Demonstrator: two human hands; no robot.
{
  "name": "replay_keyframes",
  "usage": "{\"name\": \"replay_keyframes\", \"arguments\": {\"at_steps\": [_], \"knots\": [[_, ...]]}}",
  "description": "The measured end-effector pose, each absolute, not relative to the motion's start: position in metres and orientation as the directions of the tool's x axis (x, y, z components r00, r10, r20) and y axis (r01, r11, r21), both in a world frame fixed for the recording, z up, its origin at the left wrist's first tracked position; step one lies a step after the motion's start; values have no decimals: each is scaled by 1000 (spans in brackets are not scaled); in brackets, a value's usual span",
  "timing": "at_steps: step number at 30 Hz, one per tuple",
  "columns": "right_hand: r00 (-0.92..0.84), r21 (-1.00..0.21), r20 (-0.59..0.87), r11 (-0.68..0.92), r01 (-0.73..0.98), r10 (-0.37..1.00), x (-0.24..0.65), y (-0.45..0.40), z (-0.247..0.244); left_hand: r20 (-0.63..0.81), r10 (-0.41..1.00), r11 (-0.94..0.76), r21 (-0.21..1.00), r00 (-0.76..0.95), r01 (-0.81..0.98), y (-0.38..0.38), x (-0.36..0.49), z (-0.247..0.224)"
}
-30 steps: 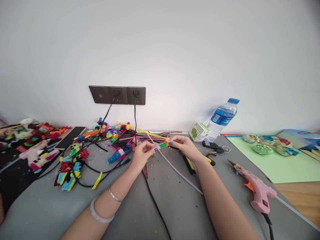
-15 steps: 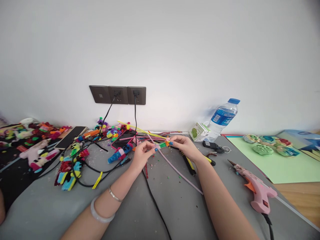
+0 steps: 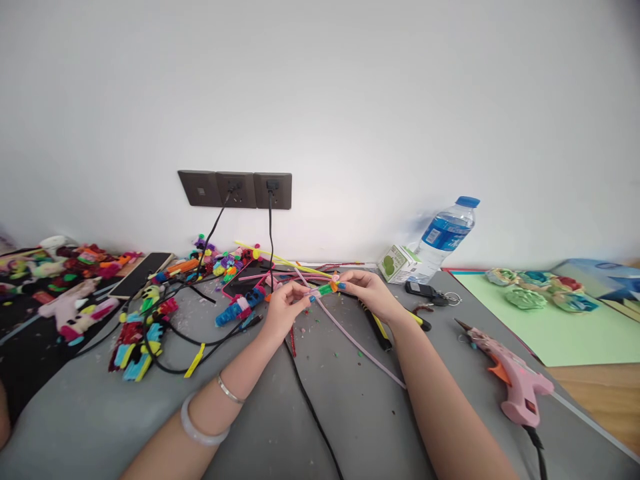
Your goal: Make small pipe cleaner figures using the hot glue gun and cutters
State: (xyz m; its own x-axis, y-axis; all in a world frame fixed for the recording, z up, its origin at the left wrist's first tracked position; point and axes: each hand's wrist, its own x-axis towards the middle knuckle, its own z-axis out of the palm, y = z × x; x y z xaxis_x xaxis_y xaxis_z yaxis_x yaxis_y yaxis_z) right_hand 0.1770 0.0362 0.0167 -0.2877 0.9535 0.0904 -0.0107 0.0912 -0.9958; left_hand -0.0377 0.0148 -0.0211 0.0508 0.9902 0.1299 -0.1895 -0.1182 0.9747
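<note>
Both hands meet over the middle of the grey table, pinching a small pipe-cleaner figure (image 3: 325, 290) in green, orange and pink. My left hand (image 3: 287, 305) grips its pale pink end between thumb and fingers. At the orange end, my right hand (image 3: 369, 292) pinches it with the fingertips. A long pink pipe cleaner (image 3: 353, 339) slants under the hands toward my right forearm. Behind the hands lies a yellow pipe cleaner (image 3: 285, 260). Pliers with black-and-yellow handles (image 3: 379, 327) rest below my right hand, their head hidden.
Left are finished pipe-cleaner figures (image 3: 137, 340), black cables (image 3: 173, 367) and a phone (image 3: 143, 275). Right are a pink glue gun (image 3: 520, 380), keys (image 3: 435, 293), a small box (image 3: 397, 263), a leaning water bottle (image 3: 447, 233) and green paper (image 3: 560, 340) bearing crumpled paper flowers (image 3: 525, 298).
</note>
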Motion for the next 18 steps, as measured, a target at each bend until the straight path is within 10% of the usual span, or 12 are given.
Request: {"name": "replay_keyframes", "arguments": {"at_steps": [18], "knots": [[-287, -977, 191, 153, -152, 939, 164, 43, 2, 195, 975, -189, 980, 103, -65, 14, -41, -11]]}}
